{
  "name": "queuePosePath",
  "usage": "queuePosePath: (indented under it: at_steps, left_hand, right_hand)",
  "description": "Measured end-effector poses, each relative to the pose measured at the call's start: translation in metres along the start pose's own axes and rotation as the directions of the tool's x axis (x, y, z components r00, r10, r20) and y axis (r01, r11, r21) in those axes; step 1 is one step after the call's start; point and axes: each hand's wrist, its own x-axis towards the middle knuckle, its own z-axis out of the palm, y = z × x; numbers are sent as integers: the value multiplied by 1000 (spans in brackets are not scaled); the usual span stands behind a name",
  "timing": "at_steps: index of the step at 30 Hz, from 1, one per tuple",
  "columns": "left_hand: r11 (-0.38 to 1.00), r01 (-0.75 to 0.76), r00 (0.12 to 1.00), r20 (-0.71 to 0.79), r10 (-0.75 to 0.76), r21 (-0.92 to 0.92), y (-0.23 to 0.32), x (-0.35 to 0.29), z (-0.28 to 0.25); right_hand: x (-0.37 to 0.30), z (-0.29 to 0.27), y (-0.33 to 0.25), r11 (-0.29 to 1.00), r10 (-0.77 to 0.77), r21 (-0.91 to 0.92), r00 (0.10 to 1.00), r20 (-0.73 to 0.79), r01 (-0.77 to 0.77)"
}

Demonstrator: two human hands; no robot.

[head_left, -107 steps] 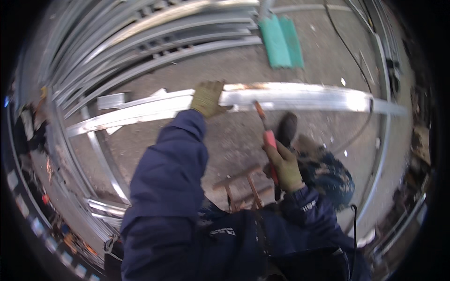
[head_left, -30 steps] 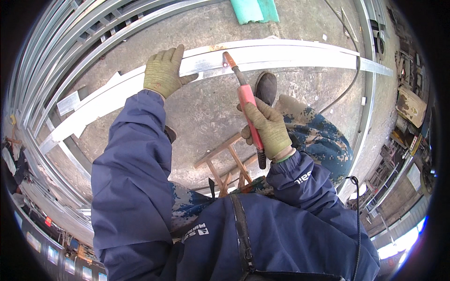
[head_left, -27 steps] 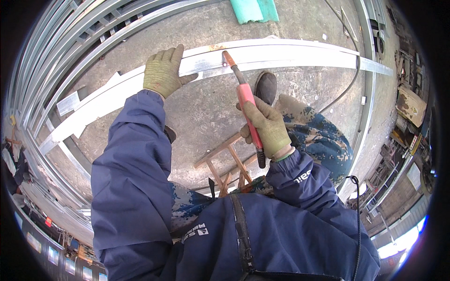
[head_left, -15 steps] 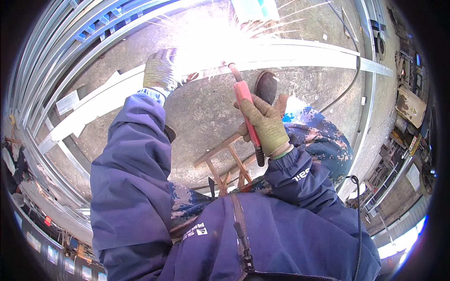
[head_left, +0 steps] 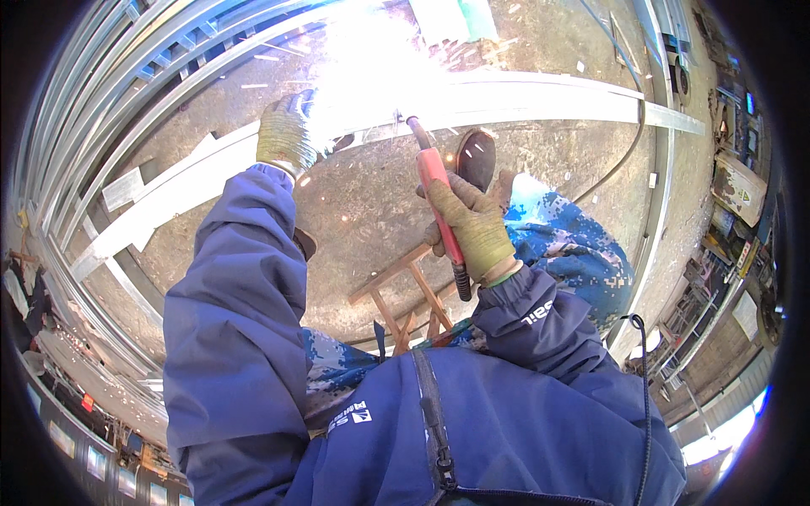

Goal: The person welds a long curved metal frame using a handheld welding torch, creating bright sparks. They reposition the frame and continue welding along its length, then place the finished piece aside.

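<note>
Red torch, right hand gripping; glare, sparks

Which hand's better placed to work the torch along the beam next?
Probably the right hand: it grips the red-handled torch, which points toward the metal beam near the glare. The left hand is at the beam left of the torch, partly washed out, with no tool visible.

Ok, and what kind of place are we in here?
Probably a metal fabrication workshop: the right hand holds a red-handled welding torch near a bright, sparking glare, long metal bars lie at upper left, and the floor looks like concrete.
</note>
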Motion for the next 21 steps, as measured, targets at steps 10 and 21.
queuePosePath:
  at_steps: [10, 21]
  left_hand:
    - [975, 184, 962, 183, -204, 123, 50, -11, -52]
    - [925, -55, 981, 154, 121, -375, 191, -126, -140]
  right_hand:
    - [-26, -6, -12, 992, -128, -17, 991, -26, 128]
    - [-39, -35, 12, 998, -62, -1, 996, 64, 62]
